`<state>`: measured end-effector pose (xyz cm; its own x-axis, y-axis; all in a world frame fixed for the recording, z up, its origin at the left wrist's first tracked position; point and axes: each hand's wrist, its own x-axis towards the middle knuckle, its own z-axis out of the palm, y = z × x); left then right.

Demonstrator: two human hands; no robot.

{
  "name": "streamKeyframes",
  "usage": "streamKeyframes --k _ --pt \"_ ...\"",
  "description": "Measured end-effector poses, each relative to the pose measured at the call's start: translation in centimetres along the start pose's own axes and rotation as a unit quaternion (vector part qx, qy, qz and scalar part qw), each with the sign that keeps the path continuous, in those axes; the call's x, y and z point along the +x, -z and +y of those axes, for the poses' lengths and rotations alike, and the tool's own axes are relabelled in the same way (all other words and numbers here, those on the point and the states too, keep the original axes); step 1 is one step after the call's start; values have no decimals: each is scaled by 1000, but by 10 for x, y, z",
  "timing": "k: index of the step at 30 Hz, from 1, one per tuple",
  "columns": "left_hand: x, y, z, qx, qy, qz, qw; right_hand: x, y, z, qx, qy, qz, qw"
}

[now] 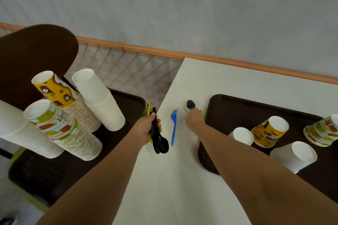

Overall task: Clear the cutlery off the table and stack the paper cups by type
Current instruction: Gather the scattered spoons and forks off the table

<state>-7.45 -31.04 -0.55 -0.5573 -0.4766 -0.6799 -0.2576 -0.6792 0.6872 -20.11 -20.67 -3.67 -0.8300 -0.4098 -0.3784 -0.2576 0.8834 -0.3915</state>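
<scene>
Blue fork (174, 126): lies lengthwise between the hands, tines away. Left hand (146, 128) grips cutlery bundle (159, 140); right hand (194, 118) (about equally near) grips black spoon (190, 104).

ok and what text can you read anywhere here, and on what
"LLO" over "MER", clipped word ends, on the top cup of the fruit-print cup stack.
Brown lettering on the yellow cup lying on its side at right: upside down, too blurred to read.
No other text visible.
</scene>
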Motion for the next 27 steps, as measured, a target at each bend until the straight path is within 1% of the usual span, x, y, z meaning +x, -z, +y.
streamKeyframes --k 4,7,11,15,20,23,27 --pt "-2 2 0 2 1 8 1000 -6 -9 -9 72 15 10 997" --pt "-4 6 1 6 -8 10 1000 -15 -24 -15 109 23 -6 994" --pt "-7 12 1 0 -14 3 1000 -24 -41 -15 107 -6 -34 994" --pt "-7 18 3 9 -10 -8 1000 -32 -44 -15 51 -14 -25 998" --pt "-7 21 -2 32 10 -35 999 -50 -47 -12 17 -32 -14 999" --pt "-11 25 -4 45 12 -56 997 -63 -45 -11 26 -41 -35 998" --pt "-19 29 -6 57 10 -82 995 -87 -31 -11 91 -49 -66 992"
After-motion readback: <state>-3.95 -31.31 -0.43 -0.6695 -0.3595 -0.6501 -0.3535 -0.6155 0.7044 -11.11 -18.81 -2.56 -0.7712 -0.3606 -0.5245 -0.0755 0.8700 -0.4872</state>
